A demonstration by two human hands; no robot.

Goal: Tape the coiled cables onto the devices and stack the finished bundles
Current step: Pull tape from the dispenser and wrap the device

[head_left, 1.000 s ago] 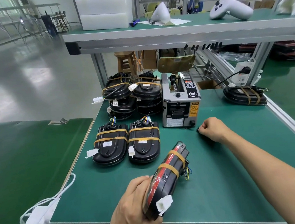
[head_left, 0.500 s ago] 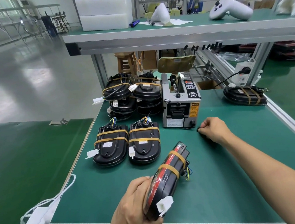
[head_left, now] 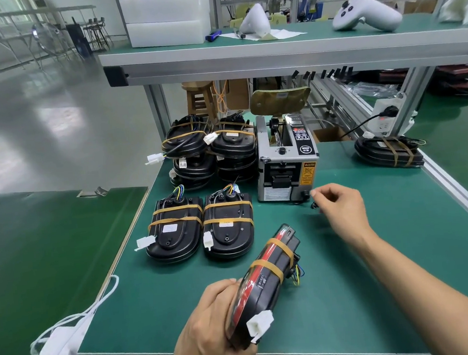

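Note:
My left hand (head_left: pixel 209 329) grips a black and red device (head_left: pixel 264 282) standing on its edge near the front of the green table (head_left: pixel 378 292). Two tan tape bands cross the device, and a white connector (head_left: pixel 259 323) sticks out at its near end. My right hand (head_left: pixel 340 207) hovers with curled fingers at the lower right corner of the grey tape dispenser (head_left: pixel 285 161). A small black piece (head_left: pixel 313 205) sits at its fingertips; whether it is held is unclear. Two taped bundles (head_left: pixel 175 230) (head_left: pixel 228 226) lie flat side by side. Behind them stands a stack of taped bundles (head_left: pixel 210 151).
One more taped bundle (head_left: pixel 389 151) lies at the back right by the table's rail. An upper shelf (head_left: pixel 273 57) overhangs the back of the table. White cables (head_left: pixel 63 339) hang off the front left corner, beside a second green table (head_left: pixel 35 251).
My right hand has lifted off the table and shifted slightly left toward the dispenser's corner. My left hand and the device it holds stay where they were.

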